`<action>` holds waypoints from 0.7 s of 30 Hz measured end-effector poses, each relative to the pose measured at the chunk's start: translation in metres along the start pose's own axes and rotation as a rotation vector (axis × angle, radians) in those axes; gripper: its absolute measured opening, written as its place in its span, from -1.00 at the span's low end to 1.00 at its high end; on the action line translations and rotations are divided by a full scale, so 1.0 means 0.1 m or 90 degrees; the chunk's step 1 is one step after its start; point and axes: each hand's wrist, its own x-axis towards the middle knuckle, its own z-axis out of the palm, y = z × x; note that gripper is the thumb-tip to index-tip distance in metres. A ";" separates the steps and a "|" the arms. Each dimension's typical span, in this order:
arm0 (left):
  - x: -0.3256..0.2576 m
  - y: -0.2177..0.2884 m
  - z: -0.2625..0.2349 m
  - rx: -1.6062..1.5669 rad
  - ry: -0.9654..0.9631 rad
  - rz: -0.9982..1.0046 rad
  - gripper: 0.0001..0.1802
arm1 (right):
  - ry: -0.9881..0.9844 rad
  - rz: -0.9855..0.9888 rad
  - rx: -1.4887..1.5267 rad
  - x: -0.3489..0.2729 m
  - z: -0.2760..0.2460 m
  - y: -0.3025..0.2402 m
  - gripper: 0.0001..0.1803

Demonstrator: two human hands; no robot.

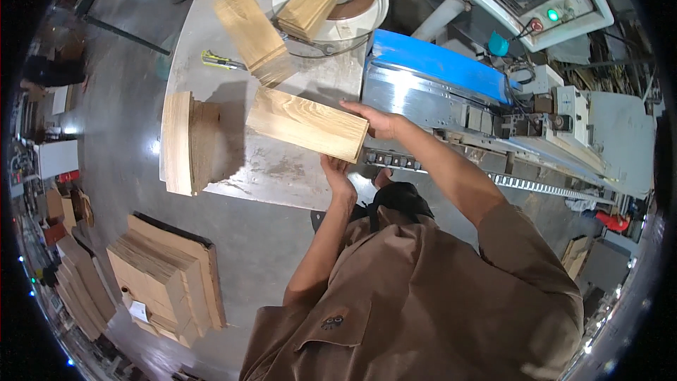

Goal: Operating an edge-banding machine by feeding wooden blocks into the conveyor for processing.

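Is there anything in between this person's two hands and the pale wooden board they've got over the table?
Nothing visible is: the bare right hand meets the wooden board at its right end, and the bare left hand meets its near edge.

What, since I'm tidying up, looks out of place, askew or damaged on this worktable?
One wood stack appears to rest on the white-rimmed reel, an oddly raised perch. Brownish patches mark the tabletop on its near side; stain or wear, I can't tell. The held boards show no obvious damage.
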 end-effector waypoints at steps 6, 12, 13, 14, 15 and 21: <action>-0.17 -0.06 -0.06 0.013 -0.058 -0.004 -0.38 | 0.104 -0.053 0.000 -0.06 -0.26 0.20 -0.07; -0.69 0.98 -0.36 0.713 -0.198 0.649 -0.63 | 0.155 -0.286 0.113 -0.42 -0.40 0.57 -0.12; -0.68 1.22 -0.33 0.751 -0.253 0.794 -0.49 | 0.159 -0.289 0.125 -0.52 -0.36 0.68 -0.12; -0.79 1.51 -0.17 0.873 -0.273 0.829 -0.33 | 0.187 -0.319 0.142 -0.64 -0.36 0.80 -0.11; -0.78 1.77 -0.06 1.002 -0.288 0.877 -0.15 | 0.213 -0.351 0.156 -0.75 -0.35 0.91 -0.10; -0.59 2.40 0.93 1.366 -0.471 0.891 0.22 | 0.290 -0.364 0.250 -1.18 -0.49 1.65 -0.39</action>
